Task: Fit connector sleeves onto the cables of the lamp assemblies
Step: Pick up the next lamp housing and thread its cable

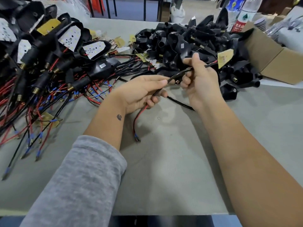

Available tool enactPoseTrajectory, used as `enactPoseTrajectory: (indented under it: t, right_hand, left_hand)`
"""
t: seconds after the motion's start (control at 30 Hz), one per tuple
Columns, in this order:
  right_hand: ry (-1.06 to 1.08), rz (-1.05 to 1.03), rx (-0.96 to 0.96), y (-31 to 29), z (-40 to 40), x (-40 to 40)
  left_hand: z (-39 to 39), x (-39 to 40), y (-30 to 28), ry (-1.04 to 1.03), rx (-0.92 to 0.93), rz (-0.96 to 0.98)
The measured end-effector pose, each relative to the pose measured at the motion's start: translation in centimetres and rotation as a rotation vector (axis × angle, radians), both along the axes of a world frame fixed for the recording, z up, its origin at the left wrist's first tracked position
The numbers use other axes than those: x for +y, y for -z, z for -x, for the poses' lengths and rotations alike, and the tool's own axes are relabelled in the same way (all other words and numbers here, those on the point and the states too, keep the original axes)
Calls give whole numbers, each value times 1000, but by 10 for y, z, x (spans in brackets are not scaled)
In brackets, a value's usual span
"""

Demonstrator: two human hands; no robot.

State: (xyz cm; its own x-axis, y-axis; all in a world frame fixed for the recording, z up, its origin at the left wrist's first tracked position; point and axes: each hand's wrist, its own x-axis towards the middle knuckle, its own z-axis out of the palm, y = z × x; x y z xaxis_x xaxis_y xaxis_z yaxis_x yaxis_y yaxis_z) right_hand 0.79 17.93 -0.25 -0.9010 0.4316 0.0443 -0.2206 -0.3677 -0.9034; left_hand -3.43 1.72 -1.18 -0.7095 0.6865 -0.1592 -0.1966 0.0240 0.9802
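My left hand (141, 94) grips a black-sheathed cable (177, 74) near its lower end, thumb and fingers curled round it. Below that hand the cable's red and black wires (139, 115) hang down to blue-tipped ends (136, 138) just above the table. My right hand (201, 79) holds the same cable higher up, fingers wrapped round it. Between the hands a small brass-ended connector piece (177, 82) shows. The cable runs up and right to a yellow circuit board (225, 58) over the pile of black housings (188, 41).
A heap of lamp assemblies with white LED boards, red and black wires (45, 76) fills the left side. A cardboard box (268, 58) lies at the right. Water bottles (242, 13) stand behind it. Grey table surface (164, 169) lies in front of me.
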Motion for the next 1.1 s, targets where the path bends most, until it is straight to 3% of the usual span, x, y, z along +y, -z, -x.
enactPoseTrajectory:
  t: [0.07,0.2,0.33,0.43,0.57,0.7,0.83,1.03,1.1]
  right_hand:
    - [21,68,21,0,-1,7]
    - [-134,217,78,4,-1,9]
    - [-150,144,95,9,3,3]
    - [-110,102,100,10,5,4]
    - [-54,122,111,8,6,7]
    - [17,211,86,8,4,10]
    - [-41,261,77,7,4,14]
    - [-202,-281,-47,11,1,-1]
    - [-210,-369,-66,11,0,-6]
  left_hand:
    - [2,-1,1,-26,35,35]
    - [4,3,4,-222,221,174]
    - [7,3,8,-596,508,321]
    - [10,2,9,-754,566,243]
    - [4,7,13,-716,645,265]
    - [2,8,14,-524,632,289]
    - [-1,9,13,-411,679,351]
    - [-1,14,12,-402,889,361]
    - [-2,13,11,-450,974,397]
